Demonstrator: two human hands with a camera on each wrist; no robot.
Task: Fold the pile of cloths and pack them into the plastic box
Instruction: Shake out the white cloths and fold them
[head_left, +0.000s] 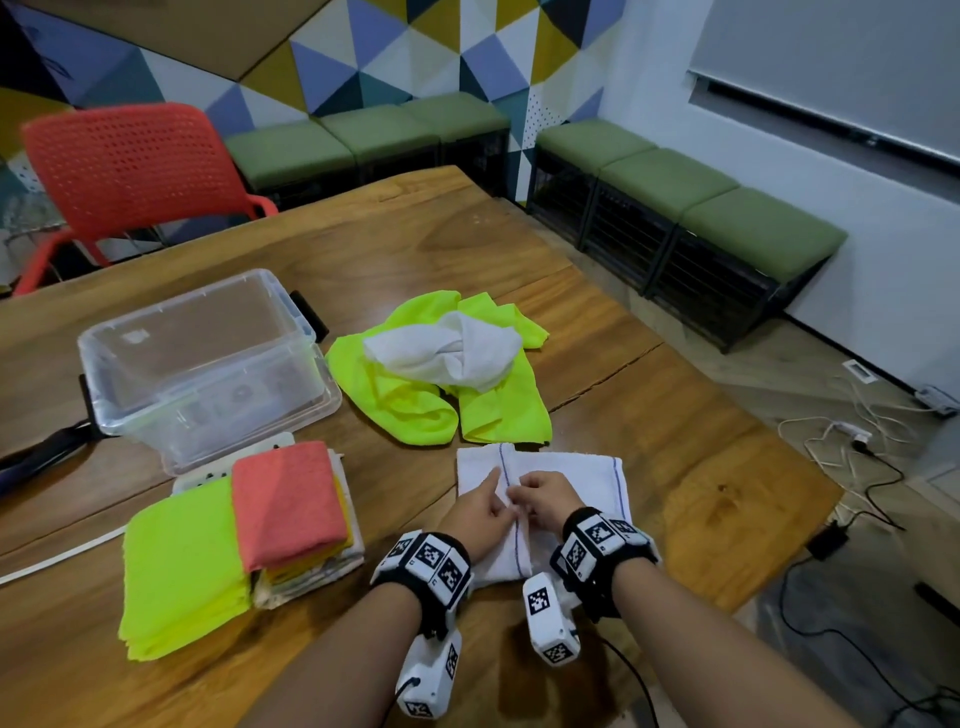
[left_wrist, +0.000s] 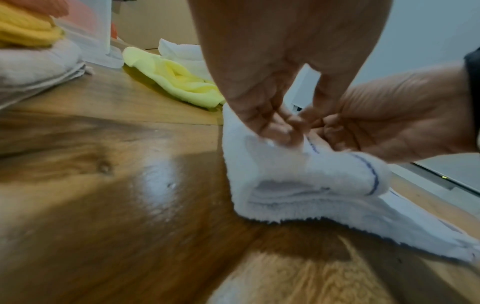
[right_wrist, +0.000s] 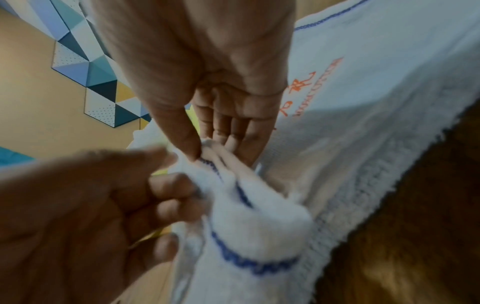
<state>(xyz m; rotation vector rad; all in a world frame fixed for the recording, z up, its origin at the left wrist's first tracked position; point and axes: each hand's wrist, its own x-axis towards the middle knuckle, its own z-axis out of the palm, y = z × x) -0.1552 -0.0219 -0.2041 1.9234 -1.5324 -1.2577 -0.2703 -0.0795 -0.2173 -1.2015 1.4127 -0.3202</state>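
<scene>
A white cloth (head_left: 576, 478) with blue stitched edges lies partly folded on the wooden table (head_left: 389, 244) in front of me. My left hand (head_left: 488, 506) and right hand (head_left: 535, 493) meet at its raised middle fold. In the left wrist view the left hand (left_wrist: 280, 133) pinches the fold of the cloth (left_wrist: 298, 181). The right wrist view shows the right hand (right_wrist: 207, 148) pinching the blue-stitched edge of the cloth (right_wrist: 363, 102). The clear plastic box (head_left: 223, 415) stands open at the left, with no cloth showing in it.
A loose pile of neon yellow-green cloths (head_left: 395, 395) with a white one (head_left: 457, 348) on top lies behind the hands. Folded stacks sit at the near left: neon green (head_left: 182, 561) and coral on top (head_left: 285, 499). A red chair (head_left: 130, 166) stands beyond the table.
</scene>
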